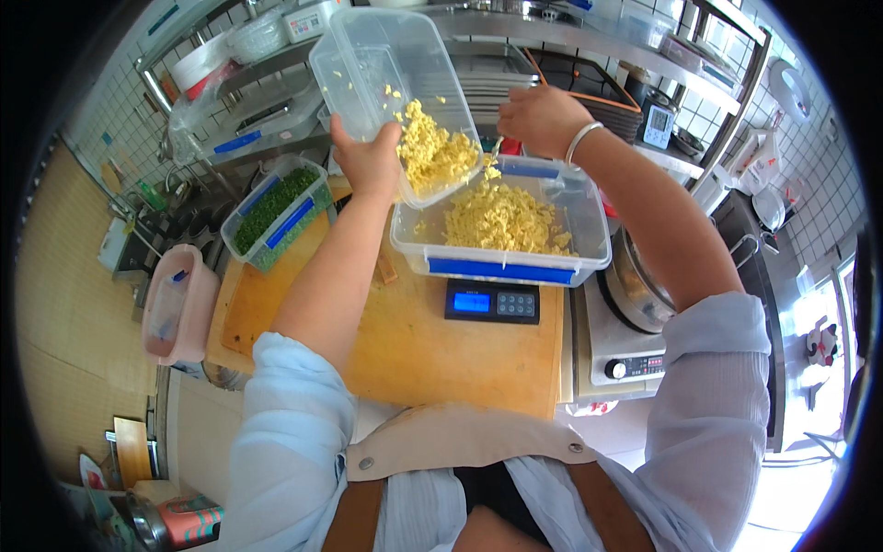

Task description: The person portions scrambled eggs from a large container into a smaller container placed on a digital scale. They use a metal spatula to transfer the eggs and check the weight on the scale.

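My left hand [369, 160] grips the near left edge of a clear plastic container [434, 69], tilted with yellow crumbled scrambled egg [431, 152] at its lower end. That end overhangs a larger clear plastic box [586, 238] with blue clips, where more yellow egg [507, 221] is heaped. My right hand [541, 121] is closed around a metal utensil [497, 146], mostly hidden, with egg bits at its lower end, above the box's far edge. Under the box, a black digital kitchen scale [492, 301] with a lit blue display shows its front part.
A clip-sided plastic box of chopped greens [276, 210] stands left on the wooden board [441, 352]. Farther left is a pink plastic basin [181, 303]. A metal pot [638, 283] sits on an induction cooker [621, 352] at right. Stacked trays [486, 83] and a steel shelf [593, 34] lie beyond.
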Demonstrator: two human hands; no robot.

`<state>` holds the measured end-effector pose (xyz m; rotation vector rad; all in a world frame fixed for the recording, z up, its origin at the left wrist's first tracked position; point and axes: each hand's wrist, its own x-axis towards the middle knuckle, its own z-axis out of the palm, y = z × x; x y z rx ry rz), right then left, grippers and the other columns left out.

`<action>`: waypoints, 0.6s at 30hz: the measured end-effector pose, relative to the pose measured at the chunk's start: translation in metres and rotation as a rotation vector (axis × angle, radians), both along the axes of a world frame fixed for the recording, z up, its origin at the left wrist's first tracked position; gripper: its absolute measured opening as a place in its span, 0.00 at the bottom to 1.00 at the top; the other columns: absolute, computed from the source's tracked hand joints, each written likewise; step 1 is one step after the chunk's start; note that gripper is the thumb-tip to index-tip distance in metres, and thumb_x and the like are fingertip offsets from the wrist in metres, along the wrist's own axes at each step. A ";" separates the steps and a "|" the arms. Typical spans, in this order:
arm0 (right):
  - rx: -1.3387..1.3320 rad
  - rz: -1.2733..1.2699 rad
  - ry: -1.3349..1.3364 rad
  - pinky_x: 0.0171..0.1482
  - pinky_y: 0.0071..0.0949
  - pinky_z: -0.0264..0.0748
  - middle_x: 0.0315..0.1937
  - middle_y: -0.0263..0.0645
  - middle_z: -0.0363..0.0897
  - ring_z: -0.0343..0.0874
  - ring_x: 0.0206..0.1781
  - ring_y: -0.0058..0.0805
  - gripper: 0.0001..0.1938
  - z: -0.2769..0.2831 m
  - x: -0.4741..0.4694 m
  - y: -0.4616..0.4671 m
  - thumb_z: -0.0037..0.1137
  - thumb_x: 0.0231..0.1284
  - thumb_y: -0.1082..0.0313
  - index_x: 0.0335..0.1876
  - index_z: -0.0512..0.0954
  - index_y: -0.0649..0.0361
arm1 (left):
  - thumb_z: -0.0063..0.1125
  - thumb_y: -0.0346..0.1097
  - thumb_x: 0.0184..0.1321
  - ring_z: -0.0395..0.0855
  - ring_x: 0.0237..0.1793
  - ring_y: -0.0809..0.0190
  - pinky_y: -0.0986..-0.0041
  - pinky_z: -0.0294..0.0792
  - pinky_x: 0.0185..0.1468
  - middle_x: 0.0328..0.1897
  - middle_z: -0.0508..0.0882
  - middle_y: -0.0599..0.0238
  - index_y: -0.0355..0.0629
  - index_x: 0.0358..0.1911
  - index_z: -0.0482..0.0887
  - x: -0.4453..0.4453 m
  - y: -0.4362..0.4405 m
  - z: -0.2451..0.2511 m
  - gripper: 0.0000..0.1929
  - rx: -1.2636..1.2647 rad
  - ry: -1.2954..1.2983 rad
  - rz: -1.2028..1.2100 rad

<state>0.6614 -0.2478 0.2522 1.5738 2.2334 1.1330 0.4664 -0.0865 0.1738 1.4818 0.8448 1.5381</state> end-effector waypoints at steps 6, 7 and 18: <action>0.122 -0.037 0.035 0.48 0.23 0.75 0.39 0.24 0.76 0.74 0.49 0.24 0.15 -0.006 -0.030 -0.005 0.53 0.52 0.67 0.48 0.77 0.47 | 0.65 0.47 0.39 0.66 0.58 0.42 0.61 0.60 0.62 0.62 0.59 0.35 0.41 0.69 0.49 0.001 0.003 0.001 0.52 0.025 -0.005 -0.015; 0.136 -0.010 0.067 0.48 0.24 0.75 0.39 0.24 0.77 0.75 0.49 0.25 0.15 -0.008 -0.037 -0.005 0.53 0.52 0.67 0.48 0.77 0.47 | 0.65 0.47 0.39 0.66 0.58 0.42 0.61 0.61 0.62 0.62 0.58 0.35 0.41 0.69 0.48 0.000 0.001 0.002 0.52 0.000 0.007 -0.027; -0.090 -0.414 0.422 0.43 0.32 0.77 0.38 0.33 0.82 0.82 0.40 0.35 0.15 -0.027 -0.051 -0.010 0.49 0.61 0.67 0.52 0.77 0.41 | 0.65 0.45 0.40 0.69 0.57 0.48 0.62 0.63 0.59 0.64 0.60 0.40 0.40 0.69 0.50 -0.012 -0.014 0.016 0.50 -0.043 0.012 -0.048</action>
